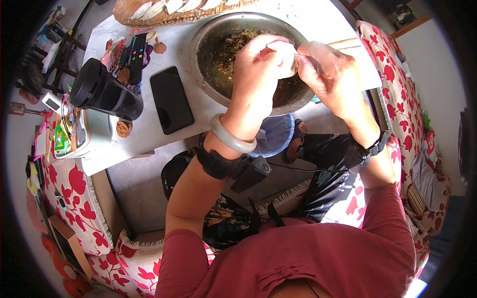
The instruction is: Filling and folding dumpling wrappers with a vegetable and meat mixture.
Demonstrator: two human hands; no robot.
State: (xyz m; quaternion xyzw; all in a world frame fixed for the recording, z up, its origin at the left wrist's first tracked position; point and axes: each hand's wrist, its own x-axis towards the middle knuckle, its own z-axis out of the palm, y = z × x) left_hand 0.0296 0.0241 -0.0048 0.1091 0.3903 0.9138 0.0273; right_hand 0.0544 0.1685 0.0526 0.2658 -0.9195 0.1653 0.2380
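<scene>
Over a large metal bowl (198, 74) of chopped, dark green-brown filling (231, 47), my two hands meet. My left hand (254, 67) is closed around a pale dumpling (286, 60), its dough washed out by sunlight. With thumb and fingers, my right hand (329, 69) pinches the dough's edge. How much filling sits inside the dumpling is hidden. At the table's far edge, a round wooden board (164, 19) carries a row of finished-looking white dumplings (174, 6).
On the white table (144, 144), left of the bowl, lie a black phone (171, 100), a black tumbler (107, 92), a remote control (137, 58), walnuts (123, 129) and a filled storage box (92, 131). Below the bowl stands a blue-lined bin (278, 134). Floral-covered seats (392, 94) flank me.
</scene>
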